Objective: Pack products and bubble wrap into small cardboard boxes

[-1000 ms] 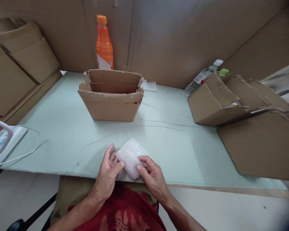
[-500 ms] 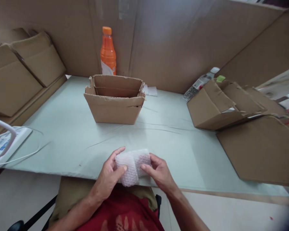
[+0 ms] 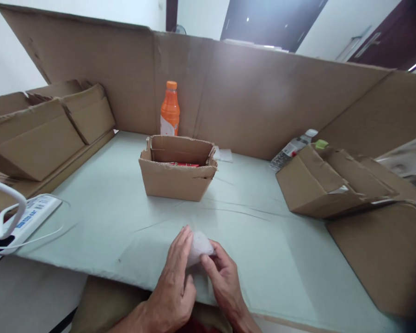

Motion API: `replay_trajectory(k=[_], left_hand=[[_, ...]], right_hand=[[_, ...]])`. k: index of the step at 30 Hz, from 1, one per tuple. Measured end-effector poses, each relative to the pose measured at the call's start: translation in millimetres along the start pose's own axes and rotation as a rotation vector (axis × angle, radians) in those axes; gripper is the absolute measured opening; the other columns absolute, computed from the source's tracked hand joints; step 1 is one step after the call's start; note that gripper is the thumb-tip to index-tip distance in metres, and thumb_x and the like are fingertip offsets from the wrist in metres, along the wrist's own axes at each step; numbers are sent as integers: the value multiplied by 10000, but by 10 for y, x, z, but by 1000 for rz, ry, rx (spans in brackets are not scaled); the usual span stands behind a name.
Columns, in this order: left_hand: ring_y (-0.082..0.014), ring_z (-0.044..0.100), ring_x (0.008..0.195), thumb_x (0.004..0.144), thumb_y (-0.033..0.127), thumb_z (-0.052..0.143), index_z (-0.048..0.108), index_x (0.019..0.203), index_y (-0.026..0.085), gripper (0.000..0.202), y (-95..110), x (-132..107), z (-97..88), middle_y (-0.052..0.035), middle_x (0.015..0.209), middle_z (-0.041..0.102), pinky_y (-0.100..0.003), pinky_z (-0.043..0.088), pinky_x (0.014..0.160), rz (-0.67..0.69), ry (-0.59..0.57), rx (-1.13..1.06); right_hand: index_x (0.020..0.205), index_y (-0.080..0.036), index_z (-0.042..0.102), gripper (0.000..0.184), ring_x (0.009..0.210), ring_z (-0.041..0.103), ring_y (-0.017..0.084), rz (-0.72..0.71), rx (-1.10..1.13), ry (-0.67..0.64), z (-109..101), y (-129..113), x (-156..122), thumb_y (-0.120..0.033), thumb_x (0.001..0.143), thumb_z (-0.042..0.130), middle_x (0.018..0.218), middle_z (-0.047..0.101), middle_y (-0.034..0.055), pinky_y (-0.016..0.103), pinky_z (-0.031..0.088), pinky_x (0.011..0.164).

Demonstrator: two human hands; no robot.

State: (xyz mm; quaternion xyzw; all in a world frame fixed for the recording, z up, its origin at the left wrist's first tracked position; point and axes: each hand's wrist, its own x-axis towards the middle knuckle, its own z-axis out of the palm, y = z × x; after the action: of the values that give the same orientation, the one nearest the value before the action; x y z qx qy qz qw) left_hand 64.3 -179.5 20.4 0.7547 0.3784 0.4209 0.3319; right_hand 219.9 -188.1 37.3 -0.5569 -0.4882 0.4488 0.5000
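A small bundle of clear bubble wrap (image 3: 200, 247) is between my two hands near the table's front edge. My right hand (image 3: 223, 273) is closed on its right side, thumb in front and fingers behind. My left hand (image 3: 176, 277) lies along its left side, fingers stretched out flat against the wrap and thumb apart below. What the wrap contains, if anything, cannot be made out. Beyond my hands stands an open cardboard box (image 3: 175, 182) with something red (image 3: 183, 164) inside, mostly hidden by the front wall.
An orange bottle (image 3: 170, 111) stands behind the box. At left are cardboard bins (image 3: 38, 138) and a white power strip (image 3: 34, 217) with a cable. More cardboard boxes (image 3: 315, 185) and a tilted clear bottle (image 3: 293, 150) are at right. Cardboard panels (image 3: 249, 106) wall the table's back.
The view has tilted up. My left hand has gone from gripping the wrap to lying flat along its side. The bundle is turned and looks more compact; red inside the box now shows.
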Motion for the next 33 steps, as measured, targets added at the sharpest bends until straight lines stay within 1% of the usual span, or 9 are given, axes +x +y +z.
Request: replay_trajectory(k=[3, 7, 12, 15, 19, 22, 24, 27, 33], left_hand=[[-283, 394, 1451, 749, 21, 471, 204, 1575, 270, 903, -67, 130, -201, -116, 1540, 438, -493, 367, 1180, -178, -95, -97], [-213, 672, 968, 754, 95, 513, 378, 1505, 198, 770, -206, 316, -372, -75, 1084, 678, -362, 549, 898, -424, -338, -206], [-210, 680, 974, 745, 87, 515, 400, 1494, 208, 768, -414, 315, -223, -77, 1110, 698, -324, 544, 888, -287, -338, -35], [-218, 685, 1052, 725, 60, 534, 359, 1513, 263, 832, -463, 344, -179, -76, 1207, 699, -325, 549, 939, -36, -313, 67], [-259, 617, 1199, 791, 141, 634, 348, 1515, 239, 785, -372, 725, -570, -123, 1329, 625, -371, 545, 999, 266, -32, 235], [-290, 494, 1347, 848, 90, 625, 348, 1529, 184, 741, -325, 1225, -1060, -177, 1427, 522, -463, 446, 1120, 363, 334, 441], [-320, 459, 1378, 834, 54, 641, 331, 1538, 156, 776, -352, 1526, -1296, -196, 1421, 528, -519, 417, 1133, 408, 424, 536], [-308, 513, 1311, 832, 9, 617, 364, 1516, 140, 741, -432, 1748, -1399, -163, 1243, 654, -519, 462, 1070, 436, 403, 573], [-286, 566, 1210, 778, -62, 612, 470, 1433, 142, 701, -527, 1577, -1262, -101, 1022, 729, -531, 460, 1040, 480, 478, 554]], right_hand=[[1081, -204, 697, 359, 756, 623, 175, 82, 167, -50, -115, 47, 22, -511, 900, 652, 876, 714, 43, 256, 492, 704], [1140, -221, 702, 429, 846, 645, 209, 145, 276, -191, -271, 24, 28, -551, 869, 664, 945, 719, 66, 289, 492, 769], [1425, -242, 543, 882, 1096, 642, 305, 136, 60, -343, -455, -50, 178, -743, 718, 707, 1208, 680, 121, 410, 478, 992], [1249, -227, 671, 616, 986, 676, 282, 83, -331, -326, -530, -96, 325, -662, 813, 660, 1078, 721, 105, 381, 536, 900], [1011, -256, 746, 306, 916, 713, 253, -65, -640, -253, -788, -442, 547, -510, 860, 670, 998, 757, 63, 312, 577, 815], [982, -273, 732, 255, 827, 727, 237, -224, -640, -73, -1005, -957, 789, -453, 802, 751, 939, 763, 49, 279, 595, 720], [978, -287, 696, 240, 792, 716, 224, -352, -568, 92, -1028, -1325, 1020, -422, 792, 765, 939, 757, 41, 267, 585, 650], [965, -292, 657, 222, 799, 691, 202, -516, -544, 200, -824, -1740, 1479, -371, 790, 769, 987, 748, 26, 263, 554, 639], [842, -209, 660, 142, 652, 583, 142, -504, -736, -109, -183, -1858, 2375, -327, 782, 713, 756, 676, -11, 247, 443, 583]])
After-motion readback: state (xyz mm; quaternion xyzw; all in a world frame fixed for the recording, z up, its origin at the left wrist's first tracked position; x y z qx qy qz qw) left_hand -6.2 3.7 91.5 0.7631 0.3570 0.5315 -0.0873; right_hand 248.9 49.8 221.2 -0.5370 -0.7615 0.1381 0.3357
